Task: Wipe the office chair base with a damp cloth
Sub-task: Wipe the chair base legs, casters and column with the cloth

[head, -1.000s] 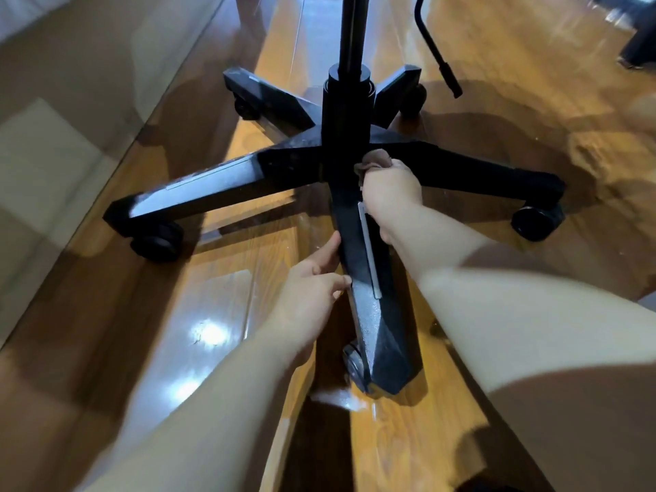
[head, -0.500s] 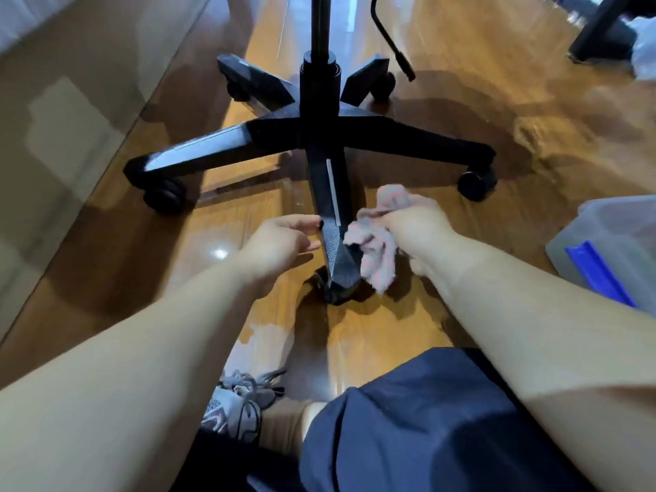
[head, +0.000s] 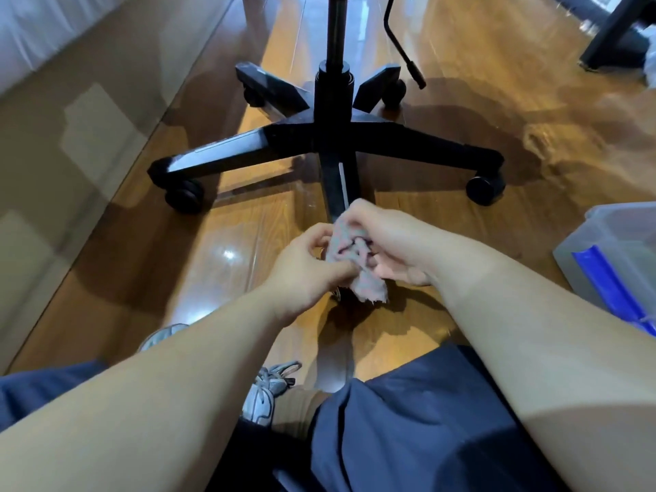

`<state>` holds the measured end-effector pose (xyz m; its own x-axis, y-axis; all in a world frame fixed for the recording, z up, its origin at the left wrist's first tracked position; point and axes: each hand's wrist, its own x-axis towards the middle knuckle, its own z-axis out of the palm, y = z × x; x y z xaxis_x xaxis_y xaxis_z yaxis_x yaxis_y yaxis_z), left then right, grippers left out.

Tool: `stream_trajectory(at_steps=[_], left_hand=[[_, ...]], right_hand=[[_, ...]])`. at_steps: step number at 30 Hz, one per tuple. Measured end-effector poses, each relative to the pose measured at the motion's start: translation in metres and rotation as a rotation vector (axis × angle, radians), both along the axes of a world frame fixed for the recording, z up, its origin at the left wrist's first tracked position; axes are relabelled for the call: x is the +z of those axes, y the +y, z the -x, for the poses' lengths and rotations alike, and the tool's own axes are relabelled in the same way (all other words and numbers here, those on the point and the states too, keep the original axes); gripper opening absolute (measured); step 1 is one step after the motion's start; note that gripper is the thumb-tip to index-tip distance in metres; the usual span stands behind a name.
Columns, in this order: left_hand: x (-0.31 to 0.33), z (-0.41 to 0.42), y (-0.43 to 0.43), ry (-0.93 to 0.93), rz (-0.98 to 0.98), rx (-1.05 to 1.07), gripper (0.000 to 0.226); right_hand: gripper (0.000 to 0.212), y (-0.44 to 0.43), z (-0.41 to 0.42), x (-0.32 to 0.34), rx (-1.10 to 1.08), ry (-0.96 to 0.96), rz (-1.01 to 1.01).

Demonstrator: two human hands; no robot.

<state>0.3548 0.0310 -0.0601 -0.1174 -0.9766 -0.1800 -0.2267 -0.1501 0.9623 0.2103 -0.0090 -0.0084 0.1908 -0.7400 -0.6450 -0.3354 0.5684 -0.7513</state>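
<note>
The black five-armed office chair base [head: 294,138] stands on the wood floor with its centre column rising out of the top of the view. Its nearest arm [head: 339,186] points toward me and its end is hidden behind my hands. A crumpled pinkish-grey cloth [head: 349,259] hangs between both hands just above that arm's end. My left hand [head: 305,266] pinches the cloth's left side. My right hand [head: 387,239] grips its top and right side.
A translucent plastic bin [head: 617,250] with a blue part sits on the floor at the right. A pale wall or panel [head: 71,118] runs along the left. A black furniture foot [head: 614,40] stands far right. My knees and a grey sneaker [head: 266,392] fill the bottom.
My right hand drew the cloth from the hub back along the near arm to its end. My left hand left the arm and took hold of the cloth. The camera pulled back.
</note>
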Motion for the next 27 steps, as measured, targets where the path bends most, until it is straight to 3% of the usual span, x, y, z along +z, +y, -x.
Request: stream_trajectory(at_steps=[2,4,8,11,13,15,18,21,25,27], left_hand=[[-0.005,-0.006,-0.005,-0.07,-0.008,0.143,0.016],[-0.011,-0.003,-0.003,-0.168,-0.079,0.191,0.016],[-0.015,0.027,0.019,-0.115,-0.154,0.156,0.025],[-0.021,0.046,0.031,-0.323,0.036,0.182,0.012],[-0.028,0.061,0.032,-0.356,0.085,0.222,0.022],[-0.033,0.074,0.029,-0.308,0.034,0.301,0.044],[-0.038,0.079,0.015,-0.27,-0.031,0.417,0.054],[-0.04,0.064,-0.013,-0.185,-0.037,0.402,0.046],[-0.025,0.039,-0.061,0.15,-0.138,0.349,0.029],[-0.026,0.04,-0.058,0.114,-0.102,0.363,0.024]], right_hand=[[0.045,-0.005,0.009,-0.001,-0.057,0.114,0.09],[0.048,-0.01,0.022,-0.012,-0.065,0.339,0.235],[0.048,-0.016,0.025,-0.035,-0.058,0.205,0.185],[0.042,-0.023,0.019,-0.044,-0.069,0.164,0.146],[0.033,-0.027,0.021,-0.047,-0.087,0.168,0.139],[0.025,-0.03,0.025,-0.049,-0.146,0.073,0.073],[0.019,-0.033,0.028,-0.052,-0.21,-0.028,0.004],[0.029,-0.035,0.029,-0.052,-0.178,-0.051,-0.03],[0.035,-0.038,0.028,-0.052,-0.13,-0.009,-0.036],[0.029,-0.043,0.028,-0.052,-0.142,0.017,-0.006]])
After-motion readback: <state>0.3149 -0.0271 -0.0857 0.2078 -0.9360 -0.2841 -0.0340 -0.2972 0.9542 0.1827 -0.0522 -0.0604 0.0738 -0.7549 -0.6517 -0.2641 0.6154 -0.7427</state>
